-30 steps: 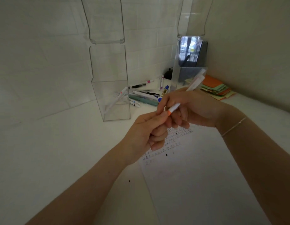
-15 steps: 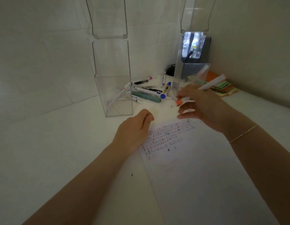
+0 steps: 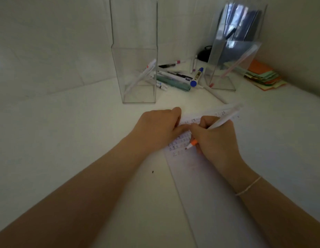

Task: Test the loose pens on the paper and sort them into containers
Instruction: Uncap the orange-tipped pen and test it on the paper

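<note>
The white pen (image 3: 222, 120) with the orange tip is in the right hand (image 3: 216, 140). The fingers are curled around it and hold it like you hold a pen to write. Its tip touches the paper (image 3: 218, 194), right by the rows of little marks near the top of the sheet. The back end of the pen sticks up and away to the right.

The left hand (image 3: 159, 127) lies on the top left corner of the paper and presses it down. It holds nothing, and its fingers are a bit bent.

Behind the hands stand 2 clear boxes on the white table (image 3: 66, 140). The left clear box (image 3: 136, 56) has a few white pens leaning inside it. The right clear box (image 3: 227, 65) has 1 pale pink pen leaning inside it. Between the 2 boxes lies a pile of loose pens (image 3: 177, 78), with a blue-capped marker on top. To the right of the boxes is a stack of colored paper notes (image 3: 263, 76).
</note>
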`<state>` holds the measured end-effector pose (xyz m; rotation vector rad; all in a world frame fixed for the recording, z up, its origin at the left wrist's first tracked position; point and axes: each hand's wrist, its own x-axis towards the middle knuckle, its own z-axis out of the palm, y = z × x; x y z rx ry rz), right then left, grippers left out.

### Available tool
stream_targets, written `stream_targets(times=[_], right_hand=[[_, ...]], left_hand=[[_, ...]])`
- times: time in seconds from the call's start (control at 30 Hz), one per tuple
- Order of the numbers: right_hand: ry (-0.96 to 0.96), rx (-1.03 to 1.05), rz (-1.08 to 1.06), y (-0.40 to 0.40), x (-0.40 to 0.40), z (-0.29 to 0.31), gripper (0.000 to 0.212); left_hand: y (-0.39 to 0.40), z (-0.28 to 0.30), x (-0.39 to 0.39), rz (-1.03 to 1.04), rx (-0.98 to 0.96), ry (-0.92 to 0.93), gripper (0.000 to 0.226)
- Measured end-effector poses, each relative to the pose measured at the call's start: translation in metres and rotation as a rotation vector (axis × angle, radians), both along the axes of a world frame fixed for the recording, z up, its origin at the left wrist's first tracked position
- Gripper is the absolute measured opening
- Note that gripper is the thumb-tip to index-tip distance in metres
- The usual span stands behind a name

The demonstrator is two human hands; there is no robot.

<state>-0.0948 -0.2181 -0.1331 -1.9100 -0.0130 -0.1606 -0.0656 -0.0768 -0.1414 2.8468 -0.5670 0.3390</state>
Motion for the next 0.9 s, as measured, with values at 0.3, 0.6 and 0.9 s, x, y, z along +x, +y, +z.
stream_targets(times=[0.3, 0.6, 0.9], right_hand=[[-0.034, -0.042, 0.018, 0.0013, -0.0004, -0.0026, 0.023], [-0.056, -0.057, 0.013, -0.0005, 0.0005, -0.0035, 0.023], [-0.082, -0.063, -0.002, -0.0006, 0.0006, -0.0053, 0.024]], left_hand=[[0.0002, -0.0058, 0.0038, 0.0, 0.006, -0.041, 0.036], [0.001, -0.0094, 0.0048, 0.01, 0.026, -0.055, 0.038], [0.0003, -0.0094, 0.004, 0.014, 0.012, -0.058, 0.039]])
